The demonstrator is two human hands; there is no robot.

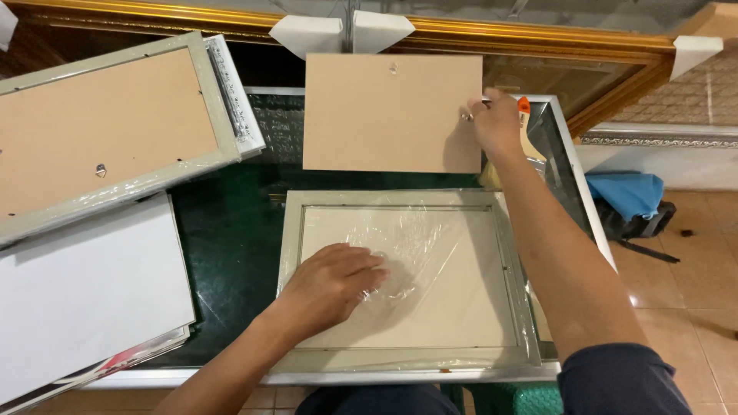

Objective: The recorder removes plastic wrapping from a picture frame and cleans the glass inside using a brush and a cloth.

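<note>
The person is leaning over a glass-topped worktop (231, 230) with a dark green surface showing under the glass. Their left hand (334, 284) is lying flat, palm down, on a pale picture frame (288, 253) that is resting face down just in front of them, loosely covered in crinkled clear plastic film (430, 246). The fingers (367, 265) of that hand are spread a little and pressing on the film over the frame's off-white inner panel, gripping nothing.

The right hand (496, 123) is reaching out to the far side of the worktop, where a tan backing board (384, 115) is lying just beyond the frame. The fingers of this hand are drawn together at the board's right edge, pinching it near a small metal fitting; an orange-tipped object (523, 105) is showing just behind the hand, though I cannot tell whether the hand is holding it.

To the left, a second frame (115, 123) is sitting face down with its own brown backing in place, tilted at an angle and overlapping a stack of white sheets (84, 292) nearer the person. Along the far edge a large gilt frame (538, 42) with white corner protectors is leaning. On the tiled floor to the right, a blue cloth (626, 192) is draped over a dark bag.
</note>
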